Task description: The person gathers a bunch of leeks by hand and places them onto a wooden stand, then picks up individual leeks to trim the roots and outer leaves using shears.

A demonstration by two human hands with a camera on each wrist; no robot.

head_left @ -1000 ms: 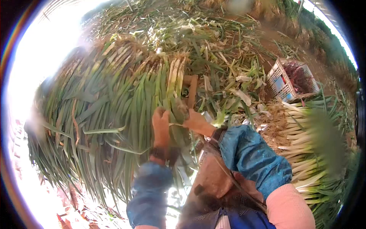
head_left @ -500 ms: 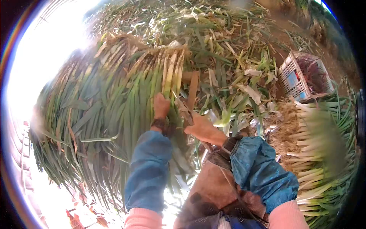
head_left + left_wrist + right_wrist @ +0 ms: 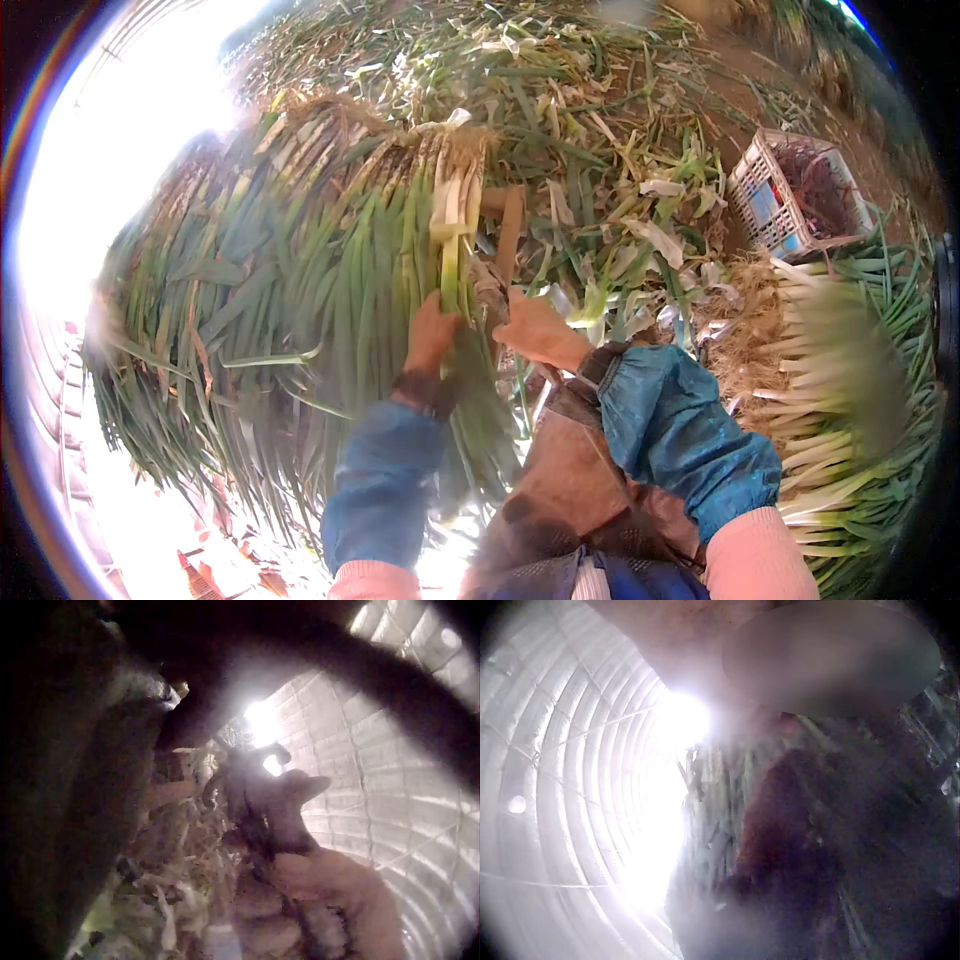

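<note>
I see my left hand (image 3: 430, 335) curled round one leek (image 3: 450, 255) at the near edge of a big heap (image 3: 290, 270) of stacked leeks, green leaves toward me, pale rooted ends away. The gripped leek stands a little proud of the pile, with a pale strip of skin hanging at its white part. My right hand (image 3: 540, 330) sits just beside it with fingers bent; I cannot tell whether it pinches anything. A brownish handle-like thing (image 3: 488, 290) shows between the hands, too blurred to name.

Behind the heap the ground (image 3: 600, 130) is strewn with trimmed leaves and peelings (image 3: 640, 240). To the right stands a white plastic crate (image 3: 790, 195) with dark reddish stuff inside; a blue patch on its wall may be a label, but I read no writing. Nearer on the right lies a second pile of cleaned leeks (image 3: 840, 420), white shafts showing. Blue sleeves (image 3: 690, 430) cover both forearms, and a brown apron (image 3: 570, 480) blocks the bottom of the head view.

The wrist views are glare and shadow: the left shows fingers (image 3: 300, 900) over straw-like litter, the right only dim leaves.
</note>
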